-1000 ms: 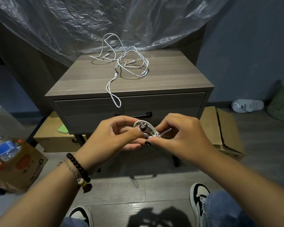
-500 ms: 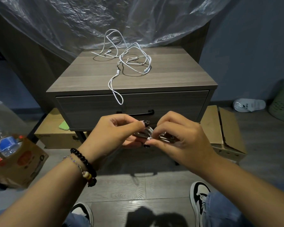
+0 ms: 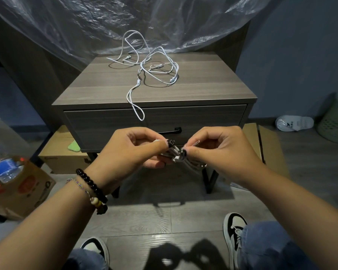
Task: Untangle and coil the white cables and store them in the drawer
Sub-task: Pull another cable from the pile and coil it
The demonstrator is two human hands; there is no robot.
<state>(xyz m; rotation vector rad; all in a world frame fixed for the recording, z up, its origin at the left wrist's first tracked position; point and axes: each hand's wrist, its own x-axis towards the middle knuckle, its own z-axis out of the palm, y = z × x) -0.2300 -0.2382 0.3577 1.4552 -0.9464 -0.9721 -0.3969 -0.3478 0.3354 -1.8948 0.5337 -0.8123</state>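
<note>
Both hands pinch small coiled cable [image 3: 180,155]: left hand [image 3: 134,151], right hand [image 3: 221,151]. Closed drawer [image 3: 203,119] directly behind; handle [image 3: 169,131] nearer left hand.

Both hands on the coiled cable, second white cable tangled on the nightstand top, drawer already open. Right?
Not quite. The head view shows the drawer shut, its front flush under the top and the black handle unpulled. The rest holds: the left hand and right hand both pinch the coiled cable, and the tangled white cable lies on the nightstand, one loop hanging over the drawer front.
</note>
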